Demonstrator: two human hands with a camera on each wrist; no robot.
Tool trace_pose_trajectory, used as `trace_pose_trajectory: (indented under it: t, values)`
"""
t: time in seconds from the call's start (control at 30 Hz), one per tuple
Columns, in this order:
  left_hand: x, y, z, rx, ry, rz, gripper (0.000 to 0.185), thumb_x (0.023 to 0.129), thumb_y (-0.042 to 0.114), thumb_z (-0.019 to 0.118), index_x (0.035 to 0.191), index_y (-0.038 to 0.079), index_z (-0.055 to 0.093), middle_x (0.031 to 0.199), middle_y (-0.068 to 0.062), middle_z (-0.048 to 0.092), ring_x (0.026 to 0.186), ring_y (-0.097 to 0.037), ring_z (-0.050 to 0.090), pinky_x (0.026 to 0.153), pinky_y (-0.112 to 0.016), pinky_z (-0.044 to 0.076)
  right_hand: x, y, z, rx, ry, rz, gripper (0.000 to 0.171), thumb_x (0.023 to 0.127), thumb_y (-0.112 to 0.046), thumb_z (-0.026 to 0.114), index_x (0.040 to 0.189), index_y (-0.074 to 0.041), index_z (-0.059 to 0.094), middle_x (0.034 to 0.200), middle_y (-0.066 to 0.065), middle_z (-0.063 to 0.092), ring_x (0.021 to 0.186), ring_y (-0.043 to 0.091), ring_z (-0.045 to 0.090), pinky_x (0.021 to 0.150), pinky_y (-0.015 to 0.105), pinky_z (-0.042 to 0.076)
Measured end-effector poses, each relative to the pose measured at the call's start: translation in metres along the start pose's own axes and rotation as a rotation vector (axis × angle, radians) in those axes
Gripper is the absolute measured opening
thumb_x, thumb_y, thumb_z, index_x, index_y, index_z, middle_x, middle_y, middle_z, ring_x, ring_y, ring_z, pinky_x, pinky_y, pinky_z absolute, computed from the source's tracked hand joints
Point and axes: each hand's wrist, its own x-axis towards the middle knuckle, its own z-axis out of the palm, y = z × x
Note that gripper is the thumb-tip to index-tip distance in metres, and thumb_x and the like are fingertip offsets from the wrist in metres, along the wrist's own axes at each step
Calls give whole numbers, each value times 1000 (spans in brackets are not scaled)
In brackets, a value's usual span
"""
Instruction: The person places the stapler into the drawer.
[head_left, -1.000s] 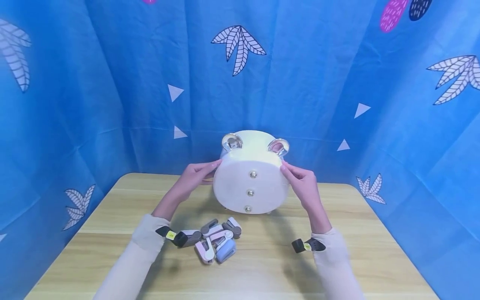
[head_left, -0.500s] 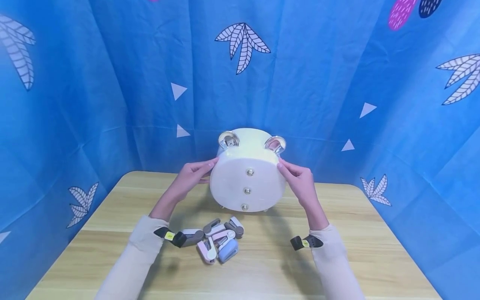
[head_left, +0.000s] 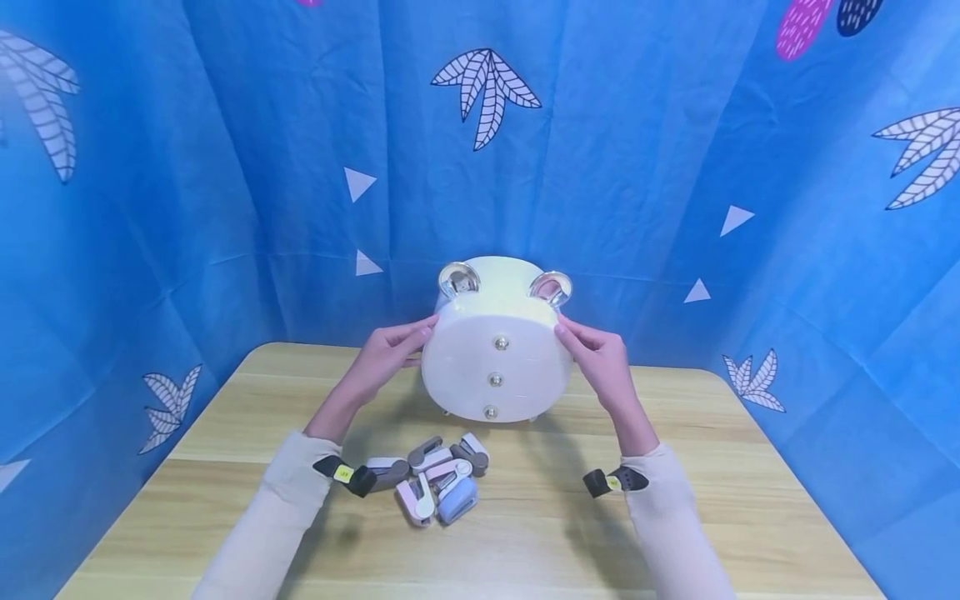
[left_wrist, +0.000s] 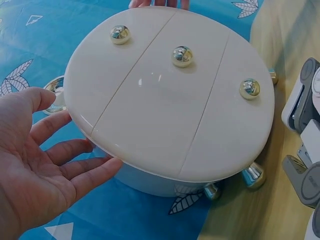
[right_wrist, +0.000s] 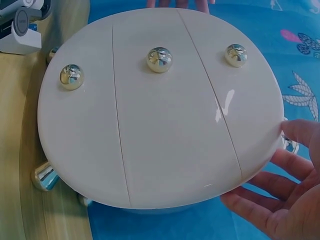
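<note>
Blue patterned fabric [head_left: 187, 208] encloses a wooden tabletop [head_left: 525, 533]. Left hand [head_left: 382, 358], fingers straight and spread, touches the left side of a round white box [head_left: 495, 358] tipped on its edge at the tabletop's far middle. Small staplers [head_left: 438, 479] lie clustered in front of it. Right hand [head_left: 600, 362], fingers extended, touches the box's right side. Three gold knobs [head_left: 495, 380] line the lid.

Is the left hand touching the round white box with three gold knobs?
Touching. The left wrist view shows the left hand's fingertips against the round white box's rim.
</note>
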Motion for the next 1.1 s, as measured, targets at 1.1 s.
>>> trace_pose_trajectory:
  t: [1.1]
  values:
    - [-5, 23, 67, -257, -118, -199, 39, 97, 36, 66, 124, 9, 70, 116, -10, 77, 111, -23, 73, 97, -37, 58, 66, -23, -14, 97, -147, 33, 40, 97, -21, 70, 129, 3, 67, 110, 1, 77, 103, 5, 68, 95, 44, 58]
